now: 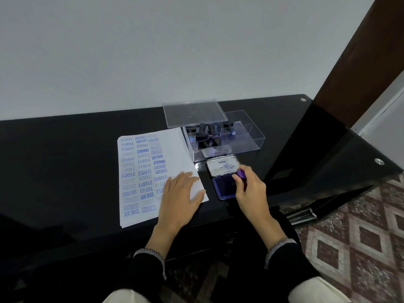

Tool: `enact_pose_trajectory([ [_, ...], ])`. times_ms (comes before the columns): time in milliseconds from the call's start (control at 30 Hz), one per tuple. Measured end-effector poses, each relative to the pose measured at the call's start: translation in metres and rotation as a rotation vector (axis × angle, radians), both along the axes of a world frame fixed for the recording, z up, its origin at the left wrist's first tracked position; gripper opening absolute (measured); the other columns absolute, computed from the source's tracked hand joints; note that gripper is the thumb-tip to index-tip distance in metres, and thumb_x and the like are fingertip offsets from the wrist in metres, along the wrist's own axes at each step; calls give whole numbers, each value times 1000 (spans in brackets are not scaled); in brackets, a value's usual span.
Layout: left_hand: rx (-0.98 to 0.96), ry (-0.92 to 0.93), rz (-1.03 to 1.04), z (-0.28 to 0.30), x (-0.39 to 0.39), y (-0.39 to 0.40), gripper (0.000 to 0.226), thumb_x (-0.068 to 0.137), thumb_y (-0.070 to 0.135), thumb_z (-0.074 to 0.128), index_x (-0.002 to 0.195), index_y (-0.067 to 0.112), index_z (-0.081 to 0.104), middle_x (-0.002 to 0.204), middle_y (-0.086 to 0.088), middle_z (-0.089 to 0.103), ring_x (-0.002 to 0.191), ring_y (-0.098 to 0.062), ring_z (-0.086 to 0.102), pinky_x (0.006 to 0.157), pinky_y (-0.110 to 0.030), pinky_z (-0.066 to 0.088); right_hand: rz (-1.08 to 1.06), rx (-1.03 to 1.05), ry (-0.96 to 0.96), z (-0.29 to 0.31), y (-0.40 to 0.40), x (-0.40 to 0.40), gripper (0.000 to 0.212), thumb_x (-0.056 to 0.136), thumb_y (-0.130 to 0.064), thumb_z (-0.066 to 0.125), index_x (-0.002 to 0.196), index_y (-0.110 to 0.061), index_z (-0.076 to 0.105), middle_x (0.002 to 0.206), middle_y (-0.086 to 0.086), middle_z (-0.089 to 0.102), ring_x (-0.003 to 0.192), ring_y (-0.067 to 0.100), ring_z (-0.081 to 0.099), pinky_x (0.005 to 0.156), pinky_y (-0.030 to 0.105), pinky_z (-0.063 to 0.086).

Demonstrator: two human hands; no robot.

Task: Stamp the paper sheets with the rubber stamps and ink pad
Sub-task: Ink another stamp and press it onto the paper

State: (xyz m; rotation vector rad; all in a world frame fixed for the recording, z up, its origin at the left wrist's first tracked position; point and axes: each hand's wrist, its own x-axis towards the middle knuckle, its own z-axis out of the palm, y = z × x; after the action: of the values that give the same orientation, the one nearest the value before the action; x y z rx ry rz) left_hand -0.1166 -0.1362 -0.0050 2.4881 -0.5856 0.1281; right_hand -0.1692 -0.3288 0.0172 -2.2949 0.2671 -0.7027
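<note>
A stack of white paper sheets [140, 176] lies on the black table, its top sheet covered with blue stamped words. My left hand [180, 192] rests flat on the sheet's lower right part, fingers spread. To the right, the ink pad [224, 188] sits open, its lid [222, 168] tilted back. My right hand [249, 189] grips a rubber stamp with a purple top [241, 173] and holds it down on the blue pad. Several more stamps [207, 134] stand in a clear plastic box.
The clear box [242, 138] stands behind the ink pad, with its lid [193, 112] propped beside it against the wall. The black table [65, 160] ends at the right in a glass corner. A patterned tiled floor [360, 237] lies lower right.
</note>
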Motion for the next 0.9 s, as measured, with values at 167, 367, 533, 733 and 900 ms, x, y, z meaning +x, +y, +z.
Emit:
enact_pose_trajectory([
  [167, -11, 5, -5, 0, 0, 0, 44, 96, 48, 45, 136, 30, 47, 150, 12, 34, 143, -7, 18, 118, -28, -6, -15, -29, -111, -11, 1, -2, 17, 90, -4, 59, 107, -5, 58, 86, 6, 61, 72, 20, 59, 66, 20, 46],
  [367, -14, 2, -6, -2, 1, 0, 44, 96, 49, 44, 136, 31, 47, 151, 13, 34, 144, -6, 16, 118, -27, -7, 3, -62, -124, -11, -3, 4, 16, 89, -3, 61, 104, -4, 58, 83, 5, 60, 70, 20, 59, 64, 20, 46],
  [533, -22, -1, -4, -3, 1, 0, 44, 96, 48, 45, 135, 30, 48, 150, 12, 35, 143, -7, 18, 117, -27, -6, 21, -88, -102, -9, -5, 11, 17, 89, -2, 61, 105, -3, 58, 82, 4, 59, 69, 18, 57, 65, 14, 43],
  [733, -20, 2, -3, -2, 1, 0, 43, 96, 48, 45, 135, 30, 48, 150, 12, 35, 143, -7, 17, 117, -27, -7, -25, -33, -191, -20, 0, 1, 17, 90, -9, 56, 106, -4, 58, 85, 7, 60, 71, 18, 58, 66, 15, 45],
  [900, -23, -5, -7, -2, 0, 1, 43, 96, 48, 45, 135, 30, 49, 150, 12, 35, 143, -7, 18, 117, -26, -8, -21, -25, -186, -21, -1, 0, 16, 90, -12, 54, 103, -4, 57, 84, 5, 59, 71, 18, 57, 65, 14, 44],
])
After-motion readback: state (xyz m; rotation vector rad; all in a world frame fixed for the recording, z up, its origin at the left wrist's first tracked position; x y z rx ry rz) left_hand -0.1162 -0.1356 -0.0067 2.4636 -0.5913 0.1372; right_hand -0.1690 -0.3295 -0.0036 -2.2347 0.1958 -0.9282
